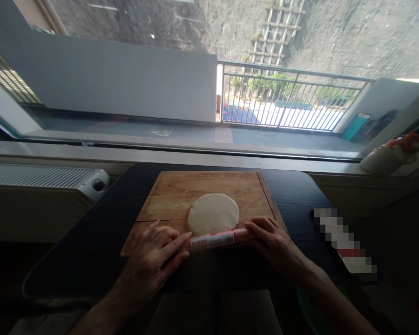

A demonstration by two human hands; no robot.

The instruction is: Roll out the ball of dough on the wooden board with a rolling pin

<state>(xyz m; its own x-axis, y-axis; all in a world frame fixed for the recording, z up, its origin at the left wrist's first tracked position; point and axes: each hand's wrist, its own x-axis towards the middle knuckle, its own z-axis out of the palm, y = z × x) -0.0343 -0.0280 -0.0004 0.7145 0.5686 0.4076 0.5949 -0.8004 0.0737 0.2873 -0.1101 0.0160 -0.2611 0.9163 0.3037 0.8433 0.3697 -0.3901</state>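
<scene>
Both hands on a wrapped rolling pin, just below ctr of frame, lying nearly level, R end a bit higher. L hand, lower ctr-left, grasps its L end; R hand, ctr-right, has its fingers closed round the R end. White/red label shows btwn the hands.

Flat, roundish dough disc is at ctr, directly above the pin in frame; pin overlaps its lower edge in view, can't tell if it's pressing. Dough lies on a wooden cutting board w/ a dark crack at L, on a black table spanning mid-frame.

Pixelated item on table's R side; part of a green tub at lower right. White radiator mid-left; figurine on the windowsill, R side. Thru window, upper frame: metal railing upper right of ctr, grey slope behind.
</scene>
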